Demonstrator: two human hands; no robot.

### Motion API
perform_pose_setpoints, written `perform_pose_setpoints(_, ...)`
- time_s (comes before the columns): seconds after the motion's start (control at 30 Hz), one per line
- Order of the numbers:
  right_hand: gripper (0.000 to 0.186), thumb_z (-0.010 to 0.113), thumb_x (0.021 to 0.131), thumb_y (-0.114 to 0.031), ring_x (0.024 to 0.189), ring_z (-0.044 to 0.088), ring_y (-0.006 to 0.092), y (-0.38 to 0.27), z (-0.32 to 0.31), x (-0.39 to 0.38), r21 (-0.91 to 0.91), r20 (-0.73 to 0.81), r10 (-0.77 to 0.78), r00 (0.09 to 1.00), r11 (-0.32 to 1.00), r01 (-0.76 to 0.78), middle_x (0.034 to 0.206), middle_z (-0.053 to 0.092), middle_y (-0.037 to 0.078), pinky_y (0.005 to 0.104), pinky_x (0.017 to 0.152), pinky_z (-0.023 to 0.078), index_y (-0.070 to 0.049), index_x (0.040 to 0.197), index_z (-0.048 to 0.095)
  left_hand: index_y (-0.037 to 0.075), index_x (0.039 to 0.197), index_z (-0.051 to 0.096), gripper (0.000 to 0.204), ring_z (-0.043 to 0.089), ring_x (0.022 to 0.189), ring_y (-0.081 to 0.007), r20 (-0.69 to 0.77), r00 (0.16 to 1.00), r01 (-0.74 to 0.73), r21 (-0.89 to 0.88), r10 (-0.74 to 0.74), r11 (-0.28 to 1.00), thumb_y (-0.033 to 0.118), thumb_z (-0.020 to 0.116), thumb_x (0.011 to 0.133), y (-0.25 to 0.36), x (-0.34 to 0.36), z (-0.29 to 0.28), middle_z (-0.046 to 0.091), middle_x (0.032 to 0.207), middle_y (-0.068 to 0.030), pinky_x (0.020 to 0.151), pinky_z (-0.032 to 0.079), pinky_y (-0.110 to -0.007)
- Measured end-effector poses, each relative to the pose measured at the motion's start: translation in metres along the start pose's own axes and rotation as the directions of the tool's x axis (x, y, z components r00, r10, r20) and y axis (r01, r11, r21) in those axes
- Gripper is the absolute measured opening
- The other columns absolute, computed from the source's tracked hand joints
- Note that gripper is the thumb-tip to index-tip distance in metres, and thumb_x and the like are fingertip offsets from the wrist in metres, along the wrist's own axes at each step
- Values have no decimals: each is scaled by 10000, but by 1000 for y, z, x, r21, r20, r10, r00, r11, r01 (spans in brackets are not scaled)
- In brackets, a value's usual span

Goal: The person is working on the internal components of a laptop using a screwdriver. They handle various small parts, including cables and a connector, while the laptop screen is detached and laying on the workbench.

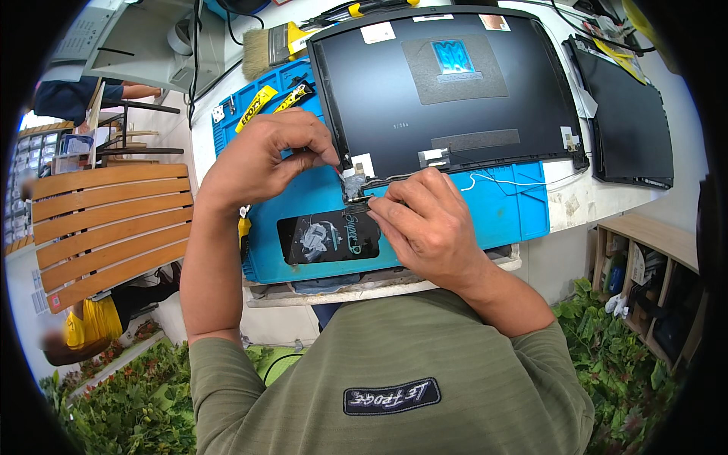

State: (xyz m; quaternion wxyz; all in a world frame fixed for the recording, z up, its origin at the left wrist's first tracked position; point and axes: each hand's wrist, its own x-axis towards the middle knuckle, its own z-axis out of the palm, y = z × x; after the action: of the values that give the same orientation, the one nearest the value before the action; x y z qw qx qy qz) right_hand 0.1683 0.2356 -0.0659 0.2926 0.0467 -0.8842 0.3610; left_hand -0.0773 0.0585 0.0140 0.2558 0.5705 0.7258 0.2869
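Note:
A dark laptop lid panel (364, 98) lies on a blue work mat (500, 201), its lower left hinge corner (353, 184) between my hands. My left hand (265, 155) is closed in a pinch beside that corner; whatever its fingertips hold is too small to make out. My right hand (436, 227) pinches at the hinge from the near side, and its fingertips cover what they grip. Thin cables (485, 179) run along the panel's near edge, one of them white. Just below the hinge, a black rectangular plate (292, 231) carries a whitish smear.
Yellow-and-black glue tubes (256, 108) and a wide paintbrush (265, 54) lie at the upper left. Another dark laptop part (629, 114) rests at the right. A slatted wooden bench (114, 220) and two people (95, 326) are off to the left.

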Motion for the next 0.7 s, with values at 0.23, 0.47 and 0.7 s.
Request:
perform_pose_setpoints(0.23,184,945,906,-57,1014,670,259,1,0,0,2,7,-11,1000,1000,11,1031,741,63,428,860,520,-10,1070,876,30,1110,895,148,796,1008,-258,-12,998,68,-72,-69,995,-13,895,969,-1,-8,-1,856,1052,-80,904,621,-392)
perform_pose_setpoints(0.47,218,954,892,-41,994,678,264,0,-1,1,2,11,-5,1000,1000,5,1027,745,61,433,850,523,-24,1096,879,28,1146,908,160,794,982,-206,-173,965,158,-206,-195,966,-4,912,989,0,-32,21,856,1052,-83,908,628,-353)
perform_pose_setpoints(0.7,194,945,904,-58,1026,674,276,-1,-2,0,0,16,-2,1000,1000,2,1039,738,70,440,870,530,-20,1076,865,22,1112,902,167,798,945,-204,-343,927,140,-65,-154,988,29,964,957,20,-46,42,866,1059,-99,831,644,-341)
